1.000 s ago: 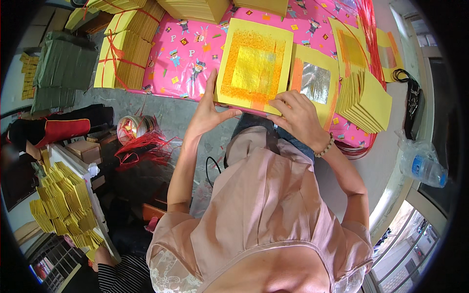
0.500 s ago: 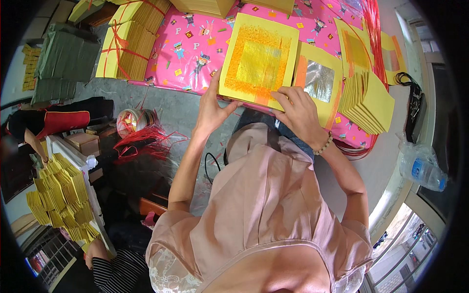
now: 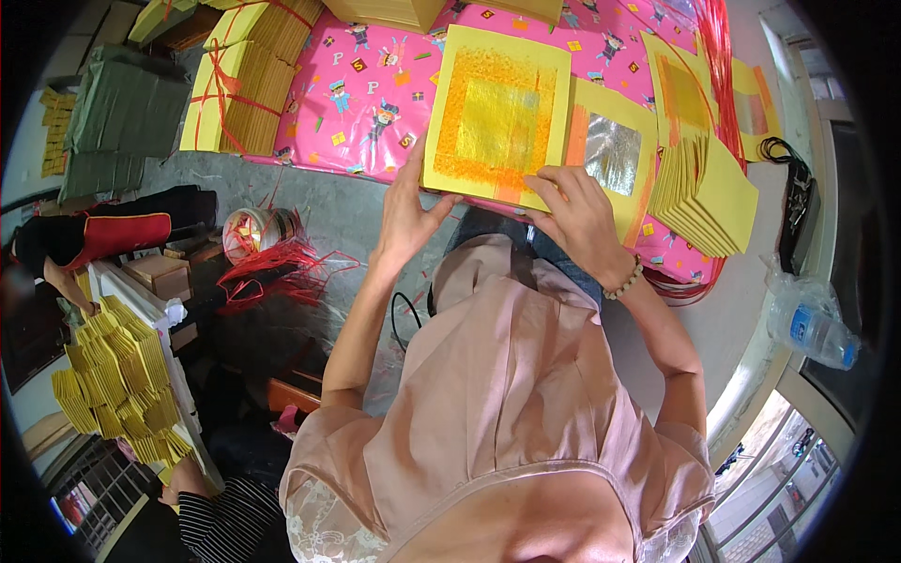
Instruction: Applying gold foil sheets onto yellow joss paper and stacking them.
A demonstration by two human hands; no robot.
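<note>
Head view: both hands on one yellow gold-foil paper sheet [image 3: 496, 117] lying on the pink patterned cloth [image 3: 361, 94]; left hand [image 3: 408, 216] fingers spread along its left edge, right hand [image 3: 577, 211] flat, pressing its lower right corner. One silver-foil sheet [image 3: 615, 155] just beside; one fanned yellow stack [image 3: 704, 192] right; two tied bundles [image 3: 239, 89] left; one plastic bottle [image 3: 812, 324] well apart.

This is looking like a small paper-goods workshop: tied bundles of yellow paper [image 3: 235, 89] are lying at the far left corner of a pink patterned cloth [image 3: 366, 94], a fanned stack of yellow sheets [image 3: 704, 188] is sitting at its right edge, and red string [image 3: 272, 267] is trailing over the floor.
</note>
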